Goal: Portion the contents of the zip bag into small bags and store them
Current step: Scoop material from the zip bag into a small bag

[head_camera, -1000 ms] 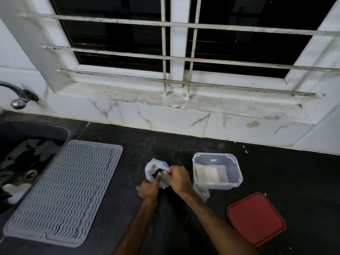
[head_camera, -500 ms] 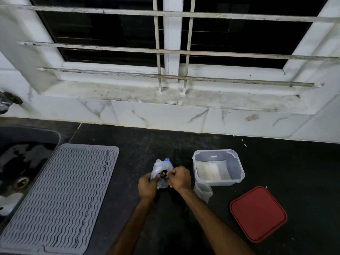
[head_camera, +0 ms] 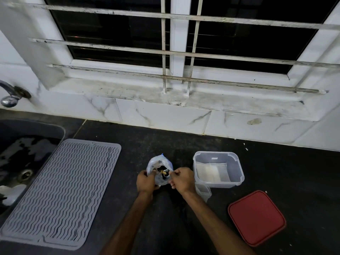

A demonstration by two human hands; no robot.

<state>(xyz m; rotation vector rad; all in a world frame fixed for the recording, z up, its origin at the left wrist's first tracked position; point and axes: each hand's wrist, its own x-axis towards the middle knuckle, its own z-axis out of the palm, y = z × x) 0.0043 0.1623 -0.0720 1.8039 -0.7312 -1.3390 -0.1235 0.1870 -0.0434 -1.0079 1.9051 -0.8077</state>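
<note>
A clear zip bag (head_camera: 159, 162) with a blue strip at its mouth stands on the black counter, its mouth pulled open; dark and yellowish bits show inside. My left hand (head_camera: 146, 182) grips the bag's left edge. My right hand (head_camera: 182, 179) pinches its right edge. To the right sits a clear plastic box (head_camera: 237, 173) with flat small bags (head_camera: 211, 172) lying in it. Another small clear bag (head_camera: 203, 193) lies against the box's front left corner, partly behind my right wrist.
A red lid (head_camera: 256, 218) lies flat at the front right. A grey ribbed drying mat (head_camera: 62, 190) covers the counter on the left, beside a dark sink (head_camera: 22, 155) with a tap (head_camera: 10, 96). A tiled wall and barred window rise behind.
The bag's mouth has been pulled wider apart between my two hands, showing the contents. Both hands stay on the bag in about the same spot.
</note>
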